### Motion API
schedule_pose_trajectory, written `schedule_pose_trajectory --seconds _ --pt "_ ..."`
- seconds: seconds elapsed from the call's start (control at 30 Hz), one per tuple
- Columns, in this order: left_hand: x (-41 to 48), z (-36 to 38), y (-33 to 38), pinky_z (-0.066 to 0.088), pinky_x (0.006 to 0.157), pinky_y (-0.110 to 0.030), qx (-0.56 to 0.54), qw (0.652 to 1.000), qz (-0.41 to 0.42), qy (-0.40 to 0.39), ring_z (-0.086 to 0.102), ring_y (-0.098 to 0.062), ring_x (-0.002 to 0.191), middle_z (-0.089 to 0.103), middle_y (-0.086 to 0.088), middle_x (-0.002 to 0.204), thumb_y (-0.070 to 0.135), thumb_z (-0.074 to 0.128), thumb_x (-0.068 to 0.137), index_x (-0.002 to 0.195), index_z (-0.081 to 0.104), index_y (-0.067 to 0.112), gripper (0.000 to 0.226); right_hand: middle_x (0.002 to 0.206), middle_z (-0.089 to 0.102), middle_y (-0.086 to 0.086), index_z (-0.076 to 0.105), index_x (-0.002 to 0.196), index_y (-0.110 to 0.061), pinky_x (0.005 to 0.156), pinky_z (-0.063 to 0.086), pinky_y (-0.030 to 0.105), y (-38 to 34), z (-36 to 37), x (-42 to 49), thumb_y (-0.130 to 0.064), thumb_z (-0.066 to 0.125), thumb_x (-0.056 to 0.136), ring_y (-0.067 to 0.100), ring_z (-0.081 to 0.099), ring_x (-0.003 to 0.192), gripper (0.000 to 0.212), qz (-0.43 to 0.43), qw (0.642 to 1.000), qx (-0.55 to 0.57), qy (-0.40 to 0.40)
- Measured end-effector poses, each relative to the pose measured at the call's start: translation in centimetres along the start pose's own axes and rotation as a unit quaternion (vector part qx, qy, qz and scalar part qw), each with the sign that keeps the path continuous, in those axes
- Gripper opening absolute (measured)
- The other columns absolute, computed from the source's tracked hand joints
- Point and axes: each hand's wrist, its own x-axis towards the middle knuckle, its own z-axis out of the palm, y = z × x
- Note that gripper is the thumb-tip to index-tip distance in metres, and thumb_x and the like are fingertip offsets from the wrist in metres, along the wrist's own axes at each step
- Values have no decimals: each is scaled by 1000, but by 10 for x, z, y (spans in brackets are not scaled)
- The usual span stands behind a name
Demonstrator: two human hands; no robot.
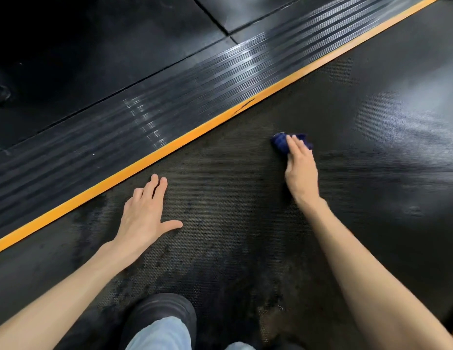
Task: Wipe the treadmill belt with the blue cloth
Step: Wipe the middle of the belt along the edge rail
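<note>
The belt (346, 109) ran from the near left to the far right, dark and finely dotted, with pale sheen at the far right and dull blotches on the near part. The cloth (279, 144), dark blue and bunched, lay on the belt near its middle, right of the orange strip (170, 147). The right hand (300, 170) pressed on it from the near side; its grip was apart, fingers fairly straight and laid over the top of the cloth, which showed at their left and far edges. Whether the thumb was tucked under could not be told. The left hand (144, 213) rested flat on the belt, well apart from the cloth, grip apart, fingers splayed toward the strip and thumb out to the right. Left of the strip lay the ribbed black rail (119, 122), then the floor (94, 46). At the near edge a black shoe (159, 309) stood on the belt below a jeans cuff (159, 334).
</note>
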Motion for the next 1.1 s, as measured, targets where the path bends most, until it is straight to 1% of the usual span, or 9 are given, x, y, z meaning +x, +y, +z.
schedule_pose_trajectory --seconds 0.1,0.23,0.33,0.47,0.53,0.73,0.87,1.0,1.1 --pt "-1 1 -1 30 107 -43 -13 1000 -1 8 23 -29 137 5 -6 157 55 68 71 149 6 16 107 132 53 14 51 129 -6 106 30 42 -36 13 -61 0 38 81 34 48 120 50 -153 988 -5 -28" --pt "1 1 -2 30 107 -43 -15 1000 -2 5 23 -30 136 5 -6 157 55 69 71 149 6 16 108 143 45 3 43 137 -16 114 18 35 -44 22 -150 -3 44 82 18 33 135 57 -445 864 19 -236" --pt "0 2 -1 30 107 -41 -14 1000 -7 7 23 -28 137 4 -5 157 56 68 72 149 5 17 107 144 44 1 47 137 -17 114 21 31 -27 16 -118 -8 41 92 14 36 135 46 -532 804 2 -267" --pt "-2 1 -1 28 109 -42 -23 1000 -3 7 20 -27 138 1 -3 157 56 66 73 149 3 19 105 140 48 10 50 134 -11 113 25 31 -7 4 -29 1 46 88 26 45 129 47 -240 968 0 -68" --pt "-4 1 -2 27 109 -41 -36 999 -2 4 19 -27 138 -1 -2 157 55 65 75 149 3 19 103 144 43 10 45 137 -11 114 21 34 -12 1 -19 1 45 89 28 40 133 50 -93 995 5 -31" --pt "-6 3 -12 24 111 -41 -45 999 21 5 14 -24 140 -6 1 157 53 60 80 149 2 22 95 143 46 0 51 134 -17 114 24 33 -32 11 -165 -16 49 93 17 37 136 41 -401 886 39 -229" --pt "-7 2 -16 26 110 -42 -52 998 28 0 16 -25 140 -3 1 157 46 60 84 149 6 23 88 140 49 -2 54 131 -19 113 27 29 -16 8 -137 -21 37 101 13 39 133 35 -509 821 33 -257" --pt "-10 0 -18 24 111 -38 -110 993 34 41 20 -21 139 15 2 155 22 57 90 146 26 17 64 137 52 8 54 129 -12 113 21 25 -6 8 -39 -9 44 94 24 45 129 37 -251 964 35 -75" --pt "-16 1 -23 19 113 -31 -94 992 15 80 24 -18 139 26 -2 152 16 55 91 142 35 11 56 142 46 8 50 134 -11 114 18 31 -26 6 -2 -7 45 94 24 37 135 41 20 999 32 21"
